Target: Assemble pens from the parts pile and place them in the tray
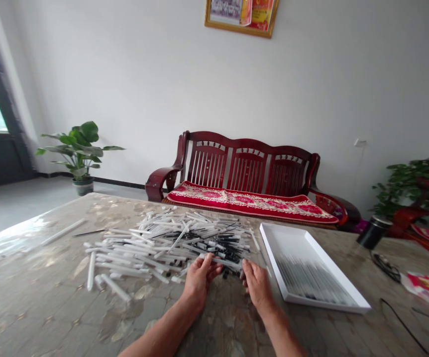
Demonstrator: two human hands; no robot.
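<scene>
Between my two hands a slim, pale translucent pen (pixel 225 262) is held level, just above the near edge of a pile. My left hand (pixel 200 276) pinches its left end between thumb and fingers. Its right end sits in the closed fingers of my right hand (pixel 254 283). Loose white pen parts (pixel 136 253) lie heaped in front and to the left, pointing many ways. Dark thin pieces (pixel 233 246) show in the right part of the heap. To the right, a shallow white box (pixel 289 235) holds a row of similar translucent pens (pixel 311 277) lying side by side.
A black cylinder (pixel 374 233) stands on the table (pixel 69 317) at the right, with a dark cable and a red-and-white plastic packet (pixel 428 285) near it. Clear plastic film (pixel 10 235) lies at the left. A wooden bench (pixel 247 163) stands behind the table.
</scene>
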